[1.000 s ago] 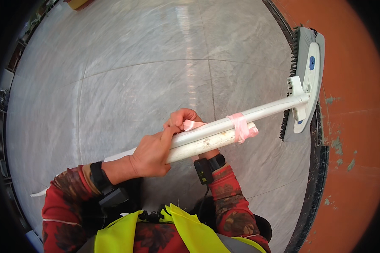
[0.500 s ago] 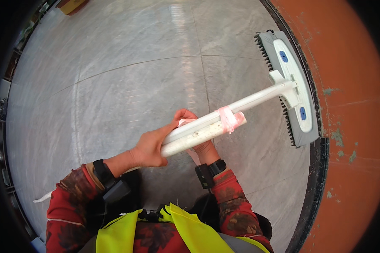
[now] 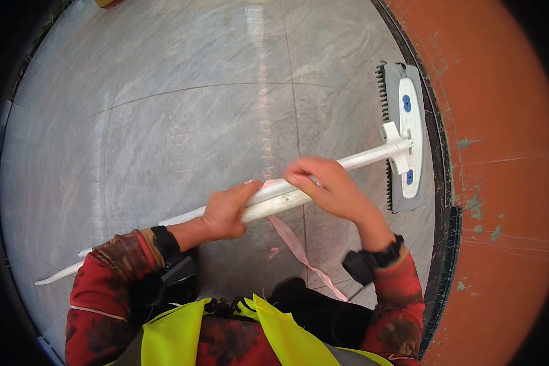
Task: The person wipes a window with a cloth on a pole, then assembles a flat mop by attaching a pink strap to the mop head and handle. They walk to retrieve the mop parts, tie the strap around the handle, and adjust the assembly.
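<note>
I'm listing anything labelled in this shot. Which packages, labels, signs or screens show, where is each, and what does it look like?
Two small blue oval labels on the white plate of the broom head, one near each end, by the wall.
Wrist device on the right forearm: dark, squarish, face unlit.
No packages or signs.

Two small blue rectangular labels (image 3: 407, 103) sit on the white plastic back of the grey-bristled broom head (image 3: 402, 137): one near its far end, the other (image 3: 409, 177) near its close end, past the handle joint. No packages, signs or screens show.
</note>
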Demonstrator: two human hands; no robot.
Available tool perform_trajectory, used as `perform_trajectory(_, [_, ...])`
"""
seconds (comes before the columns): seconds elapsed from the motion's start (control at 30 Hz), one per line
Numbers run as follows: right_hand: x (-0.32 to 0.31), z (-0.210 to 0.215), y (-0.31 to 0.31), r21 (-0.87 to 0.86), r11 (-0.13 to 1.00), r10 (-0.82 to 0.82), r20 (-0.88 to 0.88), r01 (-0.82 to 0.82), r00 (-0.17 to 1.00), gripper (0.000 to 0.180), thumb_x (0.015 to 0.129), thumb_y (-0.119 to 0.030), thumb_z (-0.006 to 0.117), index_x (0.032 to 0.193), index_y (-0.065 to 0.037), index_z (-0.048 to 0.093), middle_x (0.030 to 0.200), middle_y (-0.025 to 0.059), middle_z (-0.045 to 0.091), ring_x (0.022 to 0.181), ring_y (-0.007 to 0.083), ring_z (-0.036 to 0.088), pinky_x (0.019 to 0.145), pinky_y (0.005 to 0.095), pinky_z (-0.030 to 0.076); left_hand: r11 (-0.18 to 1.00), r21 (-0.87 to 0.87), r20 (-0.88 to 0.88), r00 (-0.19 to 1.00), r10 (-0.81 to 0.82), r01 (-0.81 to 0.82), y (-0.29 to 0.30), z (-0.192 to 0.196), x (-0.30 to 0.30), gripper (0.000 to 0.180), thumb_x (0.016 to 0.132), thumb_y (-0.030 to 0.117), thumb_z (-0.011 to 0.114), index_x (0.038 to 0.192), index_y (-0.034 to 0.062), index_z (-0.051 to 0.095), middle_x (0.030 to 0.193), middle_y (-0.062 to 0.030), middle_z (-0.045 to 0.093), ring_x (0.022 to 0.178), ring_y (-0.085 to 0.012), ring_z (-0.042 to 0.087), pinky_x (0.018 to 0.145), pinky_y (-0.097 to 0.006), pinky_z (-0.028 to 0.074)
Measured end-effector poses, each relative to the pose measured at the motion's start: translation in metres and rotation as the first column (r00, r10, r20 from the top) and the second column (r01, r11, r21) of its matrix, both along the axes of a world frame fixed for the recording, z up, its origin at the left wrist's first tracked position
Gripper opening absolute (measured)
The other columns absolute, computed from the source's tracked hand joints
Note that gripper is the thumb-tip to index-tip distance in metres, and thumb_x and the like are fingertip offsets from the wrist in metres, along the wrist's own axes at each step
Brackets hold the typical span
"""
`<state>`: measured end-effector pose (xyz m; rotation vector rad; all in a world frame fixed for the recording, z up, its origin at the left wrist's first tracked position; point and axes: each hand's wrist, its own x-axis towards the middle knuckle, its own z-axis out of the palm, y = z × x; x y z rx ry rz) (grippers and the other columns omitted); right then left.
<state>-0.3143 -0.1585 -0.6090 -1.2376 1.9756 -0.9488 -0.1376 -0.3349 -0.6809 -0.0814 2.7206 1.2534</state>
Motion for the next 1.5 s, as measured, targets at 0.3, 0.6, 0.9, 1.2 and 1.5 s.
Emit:
perform_trajectory(0.3, [-0.025, -0.06, -0.081, 0.576, 0.773, 0.323, 0.005, -0.266, 0.947, 0.033, 0.093, -0.03, 0.055, 0.094, 0.0, 0.068, 0.084, 0.0156, 0.069, 0.074, 0.0272, 0.064, 0.071, 0.0385, 0.049, 1.0, -0.011, 0.14, 0.99, 0.025, -0.023, -0.01, 0.013, -0.005, 0.09, 0.06, 0.005, 0.069, 0.139, 0.0128, 0.027, 0.101, -0.0175, 0.06, 0.095, -0.0397, 0.06, 0.078, -0.044, 0.049])
perform_trajectory(0.6, [-0.013, -0.051, -0.066, 0.268, 0.714, -0.661, 0.562, 0.647, 0.498, 0.03, 0.098, -0.021, 0.048, 0.076, -0.001, 0.056, 0.066, 0.0047, 0.056, 0.052, 0.0136, 0.051, 0.048, 0.0287, 0.041, 0.987, -0.102, 0.108, 0.987, -0.116, 0.127, -0.016, 0.009, -0.006, 0.072, 0.06, 0.005, 0.068, 0.125, 0.0072, 0.038, 0.104, -0.0201, 0.059, 0.093, -0.0406, 0.06, 0.075, -0.046, 0.049])
perform_trajectory(0.9, [-0.012, -0.044, -0.042, -0.05, 0.689, -0.647, 0.407, 0.723, 0.645, 0.03, 0.1, -0.022, 0.046, 0.08, -0.002, 0.055, 0.068, 0.0031, 0.056, 0.057, 0.0102, 0.05, 0.051, 0.0258, 0.042, 0.978, -0.157, 0.275, 0.957, -0.087, 0.134, -0.011, -0.004, -0.024, 0.06, 0.058, 0.01, 0.07, 0.113, 0.0028, 0.046, 0.092, -0.0217, 0.062, 0.089, -0.0413, 0.061, 0.072, -0.046, 0.049])
perform_trajectory(1.2, [0.022, -0.07, -0.034, -0.372, 0.689, -0.636, 0.101, 0.622, 0.765, 0.033, 0.099, -0.023, 0.044, 0.078, 0.001, 0.054, 0.066, 0.0111, 0.057, 0.059, 0.0214, 0.055, 0.059, 0.0311, 0.047, 0.948, 0.266, 0.295, 0.922, -0.252, 0.174, -0.022, -0.043, -0.026, 0.064, 0.047, 0.01, 0.078, 0.106, 0.0021, 0.054, 0.088, -0.0099, 0.06, 0.084, -0.0242, 0.059, 0.078, -0.035, 0.049])
perform_trajectory(1.5, [0.019, -0.061, -0.036, -0.232, 0.515, -0.586, 0.608, 0.826, 0.536, 0.029, 0.1, -0.019, 0.047, 0.077, -0.003, 0.053, 0.066, 0.0004, 0.05, 0.056, 0.0083, 0.043, 0.052, 0.0242, 0.04, 0.886, 0.462, 0.453, 0.847, -0.278, 0.044, -0.012, -0.043, -0.032, 0.064, 0.046, 0.001, 0.072, 0.108, 0.0028, 0.057, 0.088, -0.0033, 0.057, 0.085, -0.0158, 0.054, 0.077, -0.03, 0.047])
